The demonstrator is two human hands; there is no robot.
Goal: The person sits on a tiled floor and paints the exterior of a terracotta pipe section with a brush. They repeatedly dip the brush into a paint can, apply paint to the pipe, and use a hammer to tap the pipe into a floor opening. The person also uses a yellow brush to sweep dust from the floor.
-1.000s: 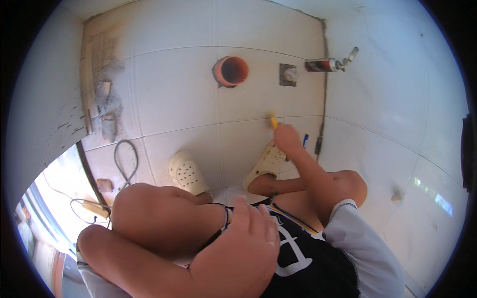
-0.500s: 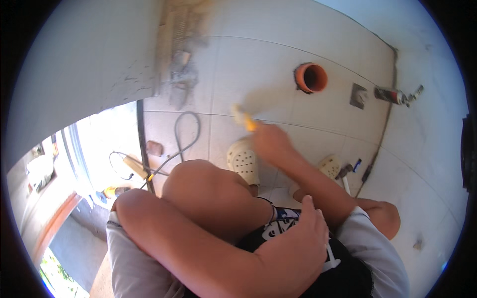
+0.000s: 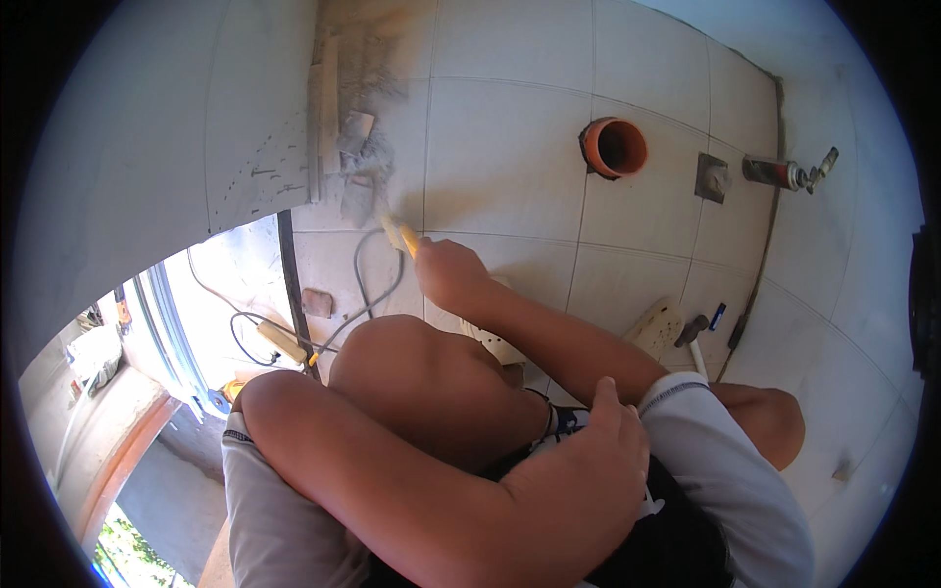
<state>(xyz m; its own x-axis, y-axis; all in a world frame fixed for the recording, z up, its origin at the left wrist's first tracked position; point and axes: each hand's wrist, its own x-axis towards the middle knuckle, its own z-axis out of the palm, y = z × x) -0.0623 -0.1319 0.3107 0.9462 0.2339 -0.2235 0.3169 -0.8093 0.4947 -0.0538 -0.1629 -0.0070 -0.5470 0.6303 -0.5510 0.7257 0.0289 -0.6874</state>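
- At centre frame, slightly above the middle, the right hand (image 3: 449, 272) is closed in a fist around a yellow-handled tool (image 3: 404, 238); only the handle end and a pale tip show, so the kind of tool cannot be told.
- The tool's tip points to the upper left, toward a patch of grey mortar debris (image 3: 361, 167) on the white tiled floor (image 3: 510, 167).
- The left hand (image 3: 600, 461) lies at lower centre right, fingers loosely curled, resting on the right upper arm by the grey sleeve (image 3: 716, 470); it holds nothing.
- The bent knee (image 3: 412, 363) sits at centre, between the two forearms.
- An orange pipe opening (image 3: 614, 147) is set in the floor at upper centre right, well apart from the right hand.
- Just right of it are a small square floor drain (image 3: 713, 176) and, further right, a metal tap fitting (image 3: 789, 172) at the wall joint.
- A grey cable (image 3: 365, 284) loops across the tiles just left of the right hand, running down to the doorway at left.
- A cream perforated clog (image 3: 655, 328) lies at right of centre, beside the right forearm.
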